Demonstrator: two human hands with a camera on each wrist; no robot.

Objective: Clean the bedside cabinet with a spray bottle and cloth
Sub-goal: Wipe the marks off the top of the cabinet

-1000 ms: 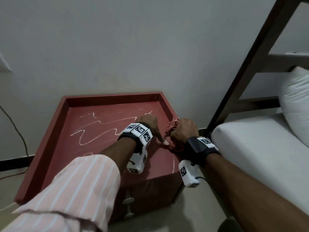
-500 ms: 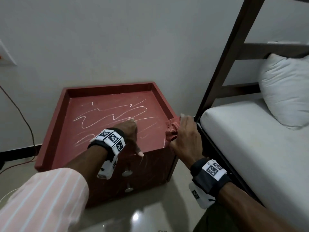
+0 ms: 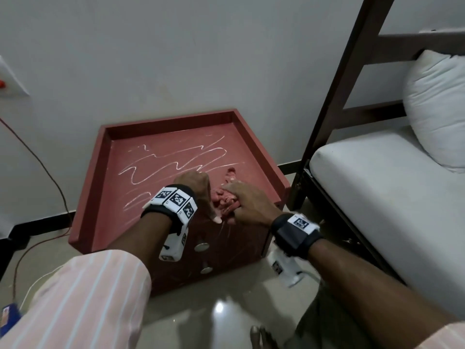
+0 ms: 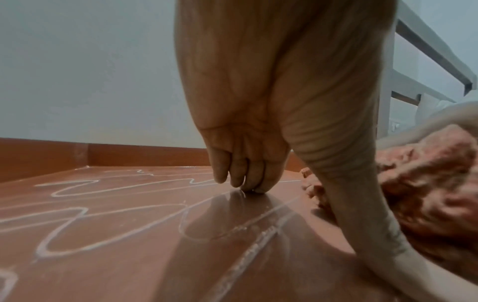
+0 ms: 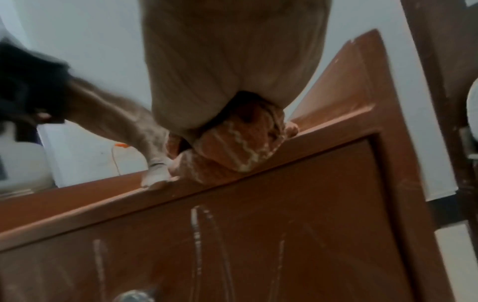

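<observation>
The red bedside cabinet [image 3: 120, 212] carries white scribbled lines across its top [image 4: 103, 255]. My left hand [image 3: 198, 187] rests on that top near the front edge. Its fingertips [image 4: 248, 183] touch the surface, its thumb [image 5: 155, 175] presses on the front lip, and it holds nothing. Just right of it, my right hand [image 3: 249, 202] grips a bunched pink cloth [image 3: 226, 195] against the top at the front edge [image 5: 232, 149]. The same cloth [image 4: 426, 183] lies beside my left thumb. I see no spray bottle that I can identify.
A dark wooden bed frame [image 3: 334, 102] with a white mattress [image 3: 377, 192] and pillow [image 3: 437, 117] stands close on the cabinet's right. Two metal knobs [image 3: 202, 246] stick out of its chalk-streaked front [image 5: 284, 224]. A red cable [image 3: 50, 177] hangs left; a blue object [image 3: 10, 313] lies on the floor.
My right hand has carried the cloth from the cabinet's right front corner leftward onto the top, next to my left hand. The left hand stays near the front edge.
</observation>
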